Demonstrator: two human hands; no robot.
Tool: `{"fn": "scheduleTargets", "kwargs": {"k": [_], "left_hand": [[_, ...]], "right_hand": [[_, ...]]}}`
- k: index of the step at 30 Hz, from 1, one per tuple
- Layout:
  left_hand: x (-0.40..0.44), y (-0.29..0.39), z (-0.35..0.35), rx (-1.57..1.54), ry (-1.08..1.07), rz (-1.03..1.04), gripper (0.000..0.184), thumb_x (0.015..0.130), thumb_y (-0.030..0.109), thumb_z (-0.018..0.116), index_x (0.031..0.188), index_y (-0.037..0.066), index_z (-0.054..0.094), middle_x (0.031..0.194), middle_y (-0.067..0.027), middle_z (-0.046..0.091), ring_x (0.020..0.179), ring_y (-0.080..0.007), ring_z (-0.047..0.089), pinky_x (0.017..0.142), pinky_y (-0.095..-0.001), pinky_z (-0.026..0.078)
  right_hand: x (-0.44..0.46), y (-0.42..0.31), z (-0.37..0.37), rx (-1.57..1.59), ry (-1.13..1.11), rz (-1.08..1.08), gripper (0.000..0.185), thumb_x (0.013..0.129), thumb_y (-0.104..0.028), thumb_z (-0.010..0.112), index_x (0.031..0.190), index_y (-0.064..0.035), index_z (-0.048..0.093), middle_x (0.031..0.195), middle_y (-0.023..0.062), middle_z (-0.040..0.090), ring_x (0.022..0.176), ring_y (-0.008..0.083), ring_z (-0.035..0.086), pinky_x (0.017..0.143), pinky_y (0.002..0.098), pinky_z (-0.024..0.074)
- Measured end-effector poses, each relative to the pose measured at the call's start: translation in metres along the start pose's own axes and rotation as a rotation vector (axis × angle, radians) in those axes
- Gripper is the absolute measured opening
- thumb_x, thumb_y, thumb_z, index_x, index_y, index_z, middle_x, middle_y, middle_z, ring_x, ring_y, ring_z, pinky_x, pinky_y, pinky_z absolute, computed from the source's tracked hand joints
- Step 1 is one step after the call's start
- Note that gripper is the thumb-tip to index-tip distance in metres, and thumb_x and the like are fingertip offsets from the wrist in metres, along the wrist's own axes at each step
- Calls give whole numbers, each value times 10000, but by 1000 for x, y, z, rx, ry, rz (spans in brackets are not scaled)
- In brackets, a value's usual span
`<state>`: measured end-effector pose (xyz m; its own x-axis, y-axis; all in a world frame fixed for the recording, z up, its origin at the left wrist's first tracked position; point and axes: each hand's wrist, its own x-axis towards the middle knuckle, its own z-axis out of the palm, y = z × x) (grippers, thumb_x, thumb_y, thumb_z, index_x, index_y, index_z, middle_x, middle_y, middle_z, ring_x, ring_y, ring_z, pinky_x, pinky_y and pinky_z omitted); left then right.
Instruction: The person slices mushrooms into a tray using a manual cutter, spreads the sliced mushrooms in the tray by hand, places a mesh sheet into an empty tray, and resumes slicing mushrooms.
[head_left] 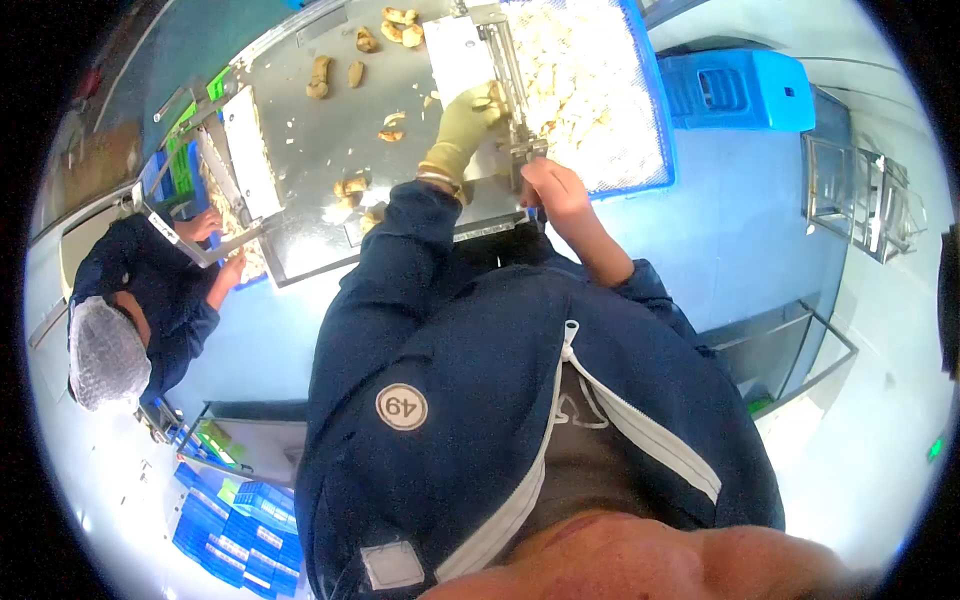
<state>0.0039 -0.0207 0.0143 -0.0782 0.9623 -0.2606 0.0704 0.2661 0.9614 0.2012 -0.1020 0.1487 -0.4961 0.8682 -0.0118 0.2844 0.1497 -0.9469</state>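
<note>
A yellowish glove covers my left hand (470,125), its fingers curled at the edge of a white board (455,55) beside the metal slicer (510,85). What lies under those fingers is hard to make out. My bare right hand (558,190) is closed around the slicer's handle (528,185) at its near end. To the right of the slicer, pale thin slices (580,90) fill a blue-rimmed tray (655,100). Brown-and-cream pieces that look like mushrooms (318,78) lie scattered on the steel table (290,145), with small cut bits (391,134) near my left wrist.
At the left, a co-worker (140,290) in a hair net has both hands at another slicing board (252,150). A blue plastic stool (740,90) stands beyond the tray. Metal frames (860,190) are at the right, and blue crates (240,540) are stacked at lower left.
</note>
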Motion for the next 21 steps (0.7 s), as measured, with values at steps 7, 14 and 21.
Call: {"fn": "scheduleTargets", "kwargs": {"k": [7,14,21], "left_hand": [[-1,14,0,47,-4,21,344,809,163,653,1129,38,637,982,-107,692,885,-200,647,811,-295,492],[-6,32,3,223,27,76,364,838,80,661,1179,-26,591,1001,-79,677,881,-134,631,769,-245,513],[12,-14,5,166,40,170,355,840,44,655,1178,-32,580,1005,-75,672,868,-138,633,754,-253,519]], "right_hand": [[-19,62,20,-120,-31,25,217,885,-187,459,814,2,540,767,191,547,615,354,552,609,440,442],[-15,56,20,-39,-31,181,92,830,-111,525,857,-36,571,697,152,551,639,325,578,551,400,453],[4,-1,-3,83,25,71,165,850,-167,507,758,-41,561,734,132,575,578,285,567,560,401,450]]}}
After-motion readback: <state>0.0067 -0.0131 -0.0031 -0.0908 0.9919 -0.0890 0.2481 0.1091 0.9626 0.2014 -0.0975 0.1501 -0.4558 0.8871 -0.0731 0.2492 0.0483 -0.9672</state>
